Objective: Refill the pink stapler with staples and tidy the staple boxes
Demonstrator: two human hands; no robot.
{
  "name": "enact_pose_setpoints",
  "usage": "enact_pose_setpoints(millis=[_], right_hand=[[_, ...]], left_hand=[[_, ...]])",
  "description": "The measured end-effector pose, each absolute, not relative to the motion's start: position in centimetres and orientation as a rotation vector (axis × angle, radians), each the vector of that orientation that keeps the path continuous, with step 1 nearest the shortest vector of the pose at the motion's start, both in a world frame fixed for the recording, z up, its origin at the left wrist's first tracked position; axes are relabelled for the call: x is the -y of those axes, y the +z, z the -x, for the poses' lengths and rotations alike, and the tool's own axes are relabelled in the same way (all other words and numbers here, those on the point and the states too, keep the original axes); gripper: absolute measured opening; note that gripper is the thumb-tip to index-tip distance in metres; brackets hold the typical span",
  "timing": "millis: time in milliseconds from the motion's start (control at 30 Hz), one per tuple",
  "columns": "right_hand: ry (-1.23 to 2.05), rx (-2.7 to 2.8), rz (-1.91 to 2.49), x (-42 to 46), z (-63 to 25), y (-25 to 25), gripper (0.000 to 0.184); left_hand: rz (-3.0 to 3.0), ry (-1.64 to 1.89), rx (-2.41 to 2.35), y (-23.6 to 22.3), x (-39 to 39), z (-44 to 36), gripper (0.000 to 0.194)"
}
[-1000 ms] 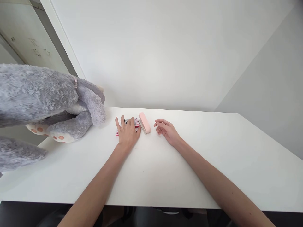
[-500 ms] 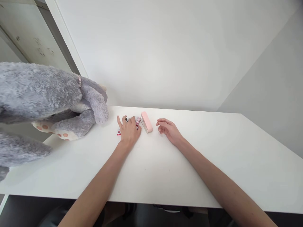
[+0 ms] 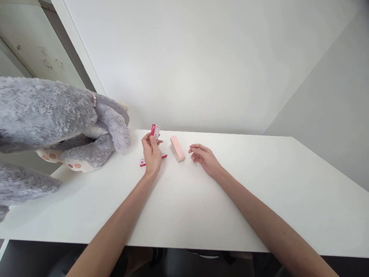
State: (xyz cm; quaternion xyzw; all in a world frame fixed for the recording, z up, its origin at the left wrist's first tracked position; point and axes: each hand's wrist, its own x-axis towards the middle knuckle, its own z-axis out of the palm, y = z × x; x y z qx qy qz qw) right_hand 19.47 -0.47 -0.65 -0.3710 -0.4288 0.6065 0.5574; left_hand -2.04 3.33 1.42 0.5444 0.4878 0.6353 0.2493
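Observation:
My left hand (image 3: 152, 154) is closed around a small red-and-white box (image 3: 155, 131), holding it up off the table between thumb and fingers. Under and behind that hand, more red-and-white packaging (image 3: 142, 162) lies on the table. It shows on both sides of the hand; whether it is one box or two is hidden. A pink stapler (image 3: 177, 148) with a pale base rests between my hands, touched by neither. To its right, my right hand (image 3: 204, 157) lies on the table, fingers loosely curled and apart, with nothing in them.
A large grey plush toy (image 3: 86, 130) with a beaded bracelet (image 3: 94, 100) sits at the left of the white table (image 3: 184, 207). A white wall (image 3: 201, 69) rises along the table's back edge.
My left hand was palm down over the boxes. Now it has turned and lifted, gripping one small red-and-white box. My right hand and the stapler stay in place.

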Motion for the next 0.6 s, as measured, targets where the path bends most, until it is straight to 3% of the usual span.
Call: enact_pose_setpoints(millis=[233,467,600], right_hand=[[1.427,1.032,0.878,0.6,-19.5,-0.6,0.028],[1.417,1.046,0.881,0.5,-19.5,-0.7,0.029],[1.414,1.056,0.881,0.6,-19.5,-0.7,0.029]], left_hand=[[-1.721,1.649,-1.584,1.7,-2.9,2.3,0.035],[-2.133,1.267,-1.904,0.2,-2.8,2.5,0.055],[-2.258,1.226,-2.006,-0.4,-2.9,2.6,0.058]])
